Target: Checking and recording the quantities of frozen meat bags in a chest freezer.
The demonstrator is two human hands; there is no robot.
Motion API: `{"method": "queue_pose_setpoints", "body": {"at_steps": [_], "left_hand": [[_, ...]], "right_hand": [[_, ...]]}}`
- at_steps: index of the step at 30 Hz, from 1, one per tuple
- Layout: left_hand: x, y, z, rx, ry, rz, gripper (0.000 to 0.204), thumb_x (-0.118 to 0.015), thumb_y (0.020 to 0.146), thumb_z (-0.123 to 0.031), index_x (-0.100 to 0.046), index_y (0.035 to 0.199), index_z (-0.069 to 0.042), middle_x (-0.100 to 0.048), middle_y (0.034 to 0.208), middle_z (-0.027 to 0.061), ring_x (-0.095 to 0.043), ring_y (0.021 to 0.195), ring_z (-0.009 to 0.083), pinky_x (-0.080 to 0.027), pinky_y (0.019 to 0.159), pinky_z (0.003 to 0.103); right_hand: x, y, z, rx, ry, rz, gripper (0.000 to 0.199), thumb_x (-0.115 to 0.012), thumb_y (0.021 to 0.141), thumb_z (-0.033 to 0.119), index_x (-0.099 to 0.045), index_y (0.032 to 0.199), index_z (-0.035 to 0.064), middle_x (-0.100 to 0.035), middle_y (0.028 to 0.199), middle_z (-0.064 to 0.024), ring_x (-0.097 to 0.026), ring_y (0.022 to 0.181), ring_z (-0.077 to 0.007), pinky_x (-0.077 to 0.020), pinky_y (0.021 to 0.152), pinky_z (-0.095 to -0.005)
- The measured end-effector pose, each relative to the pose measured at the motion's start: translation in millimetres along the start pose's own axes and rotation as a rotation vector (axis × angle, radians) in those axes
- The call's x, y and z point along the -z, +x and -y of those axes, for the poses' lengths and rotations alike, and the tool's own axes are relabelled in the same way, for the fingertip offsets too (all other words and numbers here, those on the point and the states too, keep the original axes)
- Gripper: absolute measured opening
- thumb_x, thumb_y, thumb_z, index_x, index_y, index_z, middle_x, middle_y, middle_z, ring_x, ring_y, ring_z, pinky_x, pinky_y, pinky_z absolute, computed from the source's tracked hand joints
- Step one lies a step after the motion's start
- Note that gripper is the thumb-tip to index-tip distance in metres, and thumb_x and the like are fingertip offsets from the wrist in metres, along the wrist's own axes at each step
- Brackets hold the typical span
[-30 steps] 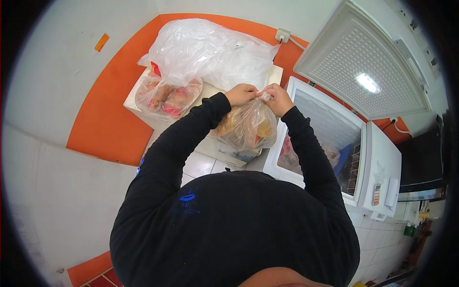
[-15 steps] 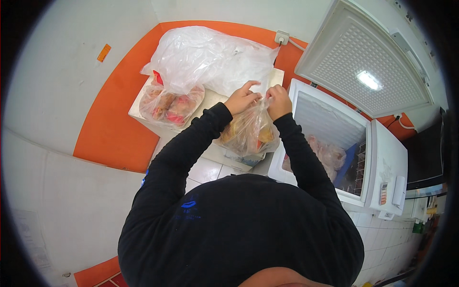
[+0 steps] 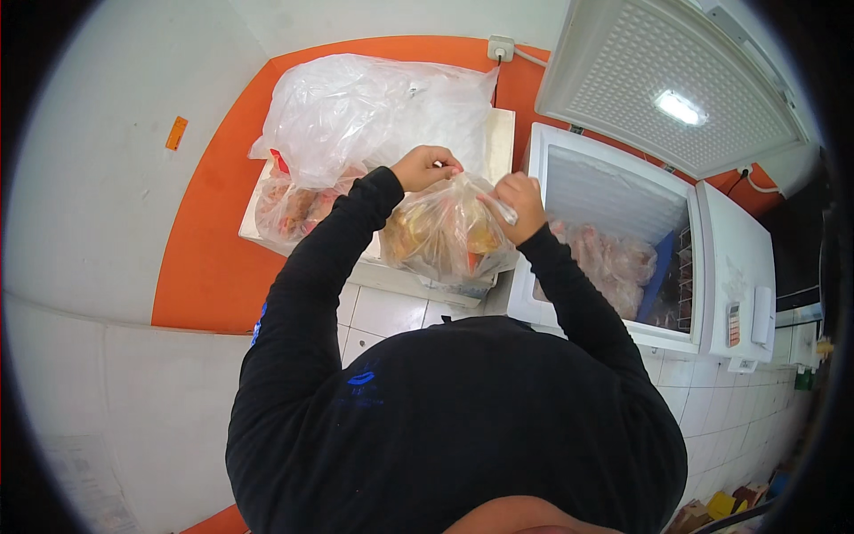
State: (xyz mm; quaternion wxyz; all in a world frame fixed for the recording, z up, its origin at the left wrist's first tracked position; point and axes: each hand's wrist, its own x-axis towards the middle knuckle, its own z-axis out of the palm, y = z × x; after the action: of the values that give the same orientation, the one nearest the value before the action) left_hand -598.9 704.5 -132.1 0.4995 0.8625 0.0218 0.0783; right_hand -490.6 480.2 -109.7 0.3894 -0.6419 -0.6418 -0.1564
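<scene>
A clear plastic bag point(image 3: 436, 233) with yellowish and reddish contents rests on a white surface point(image 3: 500, 142) in front of me. My left hand point(image 3: 425, 169) pinches the top of this bag. My right hand point(image 3: 519, 206) is closed on a gathered part at its right side, so the plastic is drawn out between the two hands. Beside it on the left, partly behind my left sleeve, lies another clear bag point(image 3: 289, 212) with brown and red contents. A large translucent plastic bag point(image 3: 356, 111) spreads out behind both.
To the right stands a white chest freezer point(image 3: 614, 147) with bagged pinkish food point(image 3: 605, 262) inside. Its lid point(image 3: 663, 84) is raised against the wall. A plug in a wall socket point(image 3: 501, 48) is behind the white surface. White floor tiles point(image 3: 388, 311) show below.
My hands have moved apart, the left one leftward and the right one slightly down, stretching the bag's top between them. The whole view has shifted a little.
</scene>
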Motion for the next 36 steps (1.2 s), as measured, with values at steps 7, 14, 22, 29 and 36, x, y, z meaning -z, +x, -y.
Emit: {"method": "queue_pose_setpoints", "body": {"at_steps": [7,14,22,29,36], "left_hand": [[-20,-20,-20,-0.036,-0.073,0.067,0.014,-0.059,0.085,-0.011,-0.064,0.093,-0.001,-0.062,0.087,0.0046,-0.057,0.078,0.0093,-0.048,0.071,0.024],[-21,-12,-31,-0.101,0.017,-0.183,0.013,-0.058,0.084,-0.005,-0.063,0.095,0.000,-0.062,0.086,0.0059,-0.059,0.081,0.0104,-0.049,0.070,0.024],[-15,-44,-68,-0.078,0.214,-0.498,0.027,-0.057,0.084,-0.005,-0.055,0.111,-0.003,-0.060,0.086,0.0055,-0.059,0.080,0.0124,-0.048,0.071,0.026],[-13,-170,-62,0.232,-0.048,-0.864,0.027,-0.052,0.090,-0.012,-0.052,0.112,0.005,-0.056,0.090,0.0027,-0.052,0.086,0.0090,-0.042,0.077,0.021],[-181,-286,-1,0.945,-0.433,-1.193,0.021,-0.051,0.090,-0.022,-0.055,0.103,-0.006,-0.055,0.082,0.0003,-0.051,0.065,0.0077,-0.041,0.054,0.019]], "right_hand": [[6,-43,18,-0.364,0.336,-0.046,0.015,-0.065,0.077,0.013,-0.057,0.069,0.0036,-0.055,0.077,-0.0091,-0.054,0.076,-0.0255,-0.0396,0.072,-0.0338],[-45,-9,26,-0.414,0.682,-0.036,0.023,-0.066,0.079,0.020,-0.057,0.092,0.0038,-0.054,0.083,-0.0118,-0.053,0.080,-0.0280,-0.0422,0.071,-0.0342],[-42,-12,-7,-0.006,0.128,0.277,0.016,-0.063,0.066,0.019,-0.056,0.080,0.0159,-0.056,0.082,-0.0015,-0.050,0.085,-0.0235,-0.0341,0.075,-0.0374],[43,-91,-79,-0.588,0.596,-0.096,0.011,-0.058,0.069,0.004,-0.048,0.072,0.0079,-0.049,0.069,-0.0025,-0.047,0.065,-0.0136,-0.0399,0.059,-0.0295],[124,-161,-164,-0.814,0.346,0.000,0.014,-0.055,0.067,0.000,-0.043,0.067,0.0072,-0.042,0.058,-0.0045,-0.043,0.056,-0.0156,-0.0383,0.054,-0.0296]]}}
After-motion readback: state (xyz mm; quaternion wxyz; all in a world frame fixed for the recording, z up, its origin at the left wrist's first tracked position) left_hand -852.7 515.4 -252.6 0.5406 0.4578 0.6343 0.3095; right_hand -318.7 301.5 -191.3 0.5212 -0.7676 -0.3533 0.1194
